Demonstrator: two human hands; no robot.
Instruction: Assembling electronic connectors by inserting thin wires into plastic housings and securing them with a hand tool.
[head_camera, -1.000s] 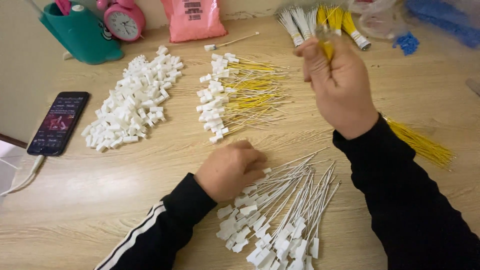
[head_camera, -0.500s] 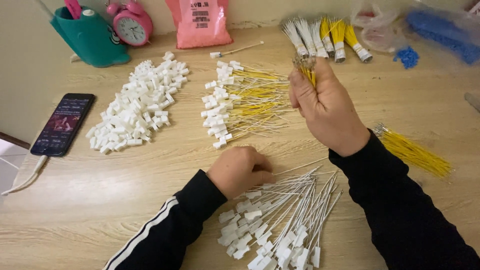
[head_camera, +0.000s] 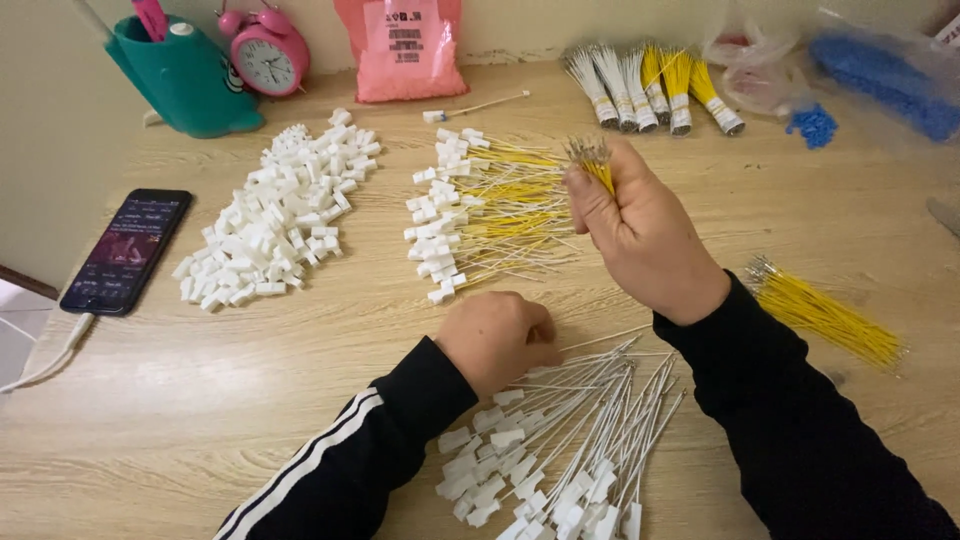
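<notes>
Wooden table (head_camera: 250, 400) before you — your right hand (head_camera: 645, 235), now lower, stays clamped on yellow wires (head_camera: 598, 168) above the yellow-wired pile (head_camera: 480, 215), left hand (head_camera: 497, 335) fisted beside white-wired connectors (head_camera: 560, 440) — sorting continues.

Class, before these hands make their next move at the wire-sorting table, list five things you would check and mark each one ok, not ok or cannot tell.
1. Right hand grips the small bunch of yellow wires, tips upward: ok.
2. Left hand is closed, resting on the wooden table beside the pile of white wires with white connectors: ok.
3. Whether the left hand holds anything: cannot tell.
4. Heap of loose white plastic connectors lies apart from both hands: ok.
5. Black phone lies at the table's left edge, away from all piles: ok.
</notes>
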